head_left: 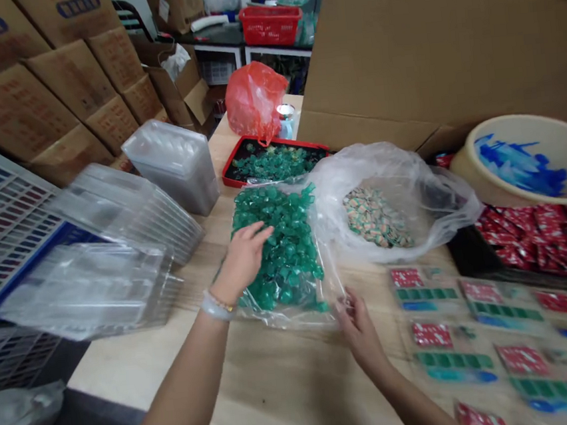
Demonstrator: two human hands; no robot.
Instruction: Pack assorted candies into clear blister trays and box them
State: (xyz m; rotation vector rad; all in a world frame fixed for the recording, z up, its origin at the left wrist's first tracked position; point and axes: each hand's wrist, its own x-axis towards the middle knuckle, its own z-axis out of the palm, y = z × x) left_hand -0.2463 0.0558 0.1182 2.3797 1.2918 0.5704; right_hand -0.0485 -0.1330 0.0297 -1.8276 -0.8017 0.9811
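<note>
A clear plastic bag of green wrapped candies [282,253] lies on the wooden table [290,385] in front of me. My left hand [242,256] rests on the bag's left side, fingers stretched over the candies. My right hand [357,325] pinches the bag's clear lower right corner. Just to the right, a second open clear bag [387,196] holds striped orange and green candies.
A red tray of green candies [271,161] and a red plastic bag [254,98] sit behind. Stacks of clear plastic trays [128,221] stand left, before cardboard boxes. Filled clear packs [476,334] lie right, near red-wrapped candies [541,234] and a cream bowl [534,158].
</note>
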